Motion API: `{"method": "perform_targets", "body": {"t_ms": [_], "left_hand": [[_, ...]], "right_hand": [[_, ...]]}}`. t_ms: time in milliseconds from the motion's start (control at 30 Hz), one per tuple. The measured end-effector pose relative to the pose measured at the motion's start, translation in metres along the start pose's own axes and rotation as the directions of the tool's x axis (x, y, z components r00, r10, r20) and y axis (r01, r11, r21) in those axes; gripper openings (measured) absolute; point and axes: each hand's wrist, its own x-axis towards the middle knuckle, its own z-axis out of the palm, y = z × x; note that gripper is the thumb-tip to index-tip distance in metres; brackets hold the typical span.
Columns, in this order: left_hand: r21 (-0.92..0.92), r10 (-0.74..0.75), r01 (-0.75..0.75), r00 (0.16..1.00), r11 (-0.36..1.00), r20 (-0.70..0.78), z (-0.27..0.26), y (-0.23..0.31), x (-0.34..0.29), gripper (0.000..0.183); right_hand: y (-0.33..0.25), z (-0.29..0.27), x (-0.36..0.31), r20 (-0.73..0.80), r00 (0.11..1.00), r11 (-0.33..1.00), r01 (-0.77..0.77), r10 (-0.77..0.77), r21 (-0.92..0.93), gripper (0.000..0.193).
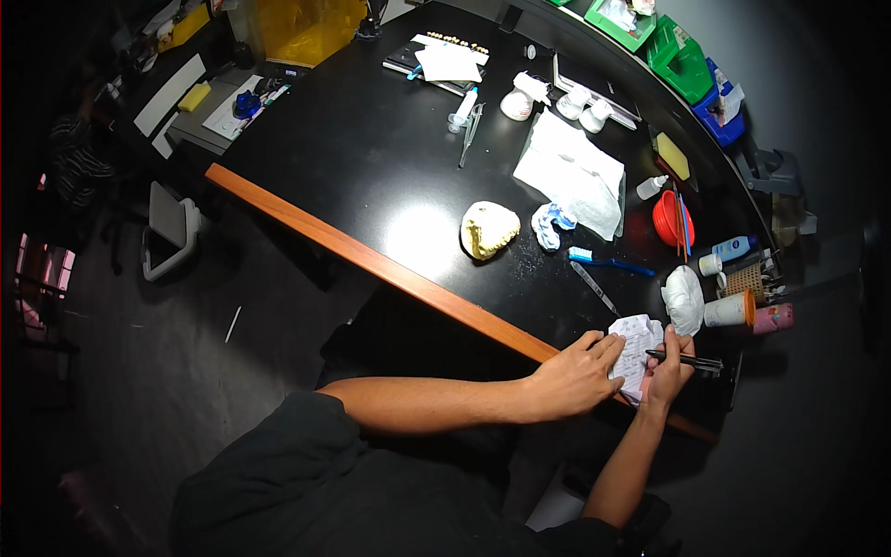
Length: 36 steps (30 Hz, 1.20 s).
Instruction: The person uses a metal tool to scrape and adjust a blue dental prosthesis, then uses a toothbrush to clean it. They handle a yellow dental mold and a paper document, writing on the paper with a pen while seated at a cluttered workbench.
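A white paper slip [633,351] with handwriting lies at the table's right front edge. My left hand [577,375] rests on its left side, fingers stretched onto the paper. In my right hand [670,369] is a black pen [698,361], its tip over the slip's right part. Just beyond the slip are a crumpled white wad [683,299] and a thin metal tool [594,289]. Farther off lie a blue toothbrush [613,263], a blue-and-white dental tray or impression [553,226] and a cream-coloured plaster-like model [489,229].
White tissue sheets [571,172] lie at mid-table, with small white bottles [596,115] behind them. At the right stand a red bowl [670,219], a blue bottle [731,248] and cups [731,309]. Tweezers [471,136] lie farther back. A wooden edge [371,255] borders the black table.
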Motion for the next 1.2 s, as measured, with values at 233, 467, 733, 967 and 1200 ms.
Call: {"method": "perform_targets", "body": {"t_ms": [233,467,733,967,1200], "left_hand": [[0.007,-0.015,0.015,0.999,1.0,0.05,0.001,0.002,-0.002,0.039],[0.02,-0.016,0.014,0.996,1.0,0.086,0.001,-0.002,0.0,0.042],[0.103,-0.018,0.01,0.997,0.995,0.077,0.002,-0.004,-0.002,0.045],[0.16,0.033,-0.051,0.993,0.986,0.117,0.012,0.004,-0.009,0.049],[0.134,0.017,-0.039,0.987,0.99,0.16,0.012,0.003,-0.009,0.049]], "right_hand": [[0.001,-0.003,0.004,0.08,0.996,0.987,0.045,-0.032,-0.156,0.039],[0.002,-0.007,0.011,0.043,0.994,0.96,0.104,-0.096,-0.259,0.043],[0.007,-0.006,0.016,0.009,0.998,0.967,0.07,-0.07,-0.245,0.04],[0.014,-0.025,0.007,0.0,0.998,0.978,0.069,-0.071,-0.197,0.038],[0.013,-0.02,0.007,0.042,0.996,0.966,0.086,-0.078,-0.245,0.042]]}}
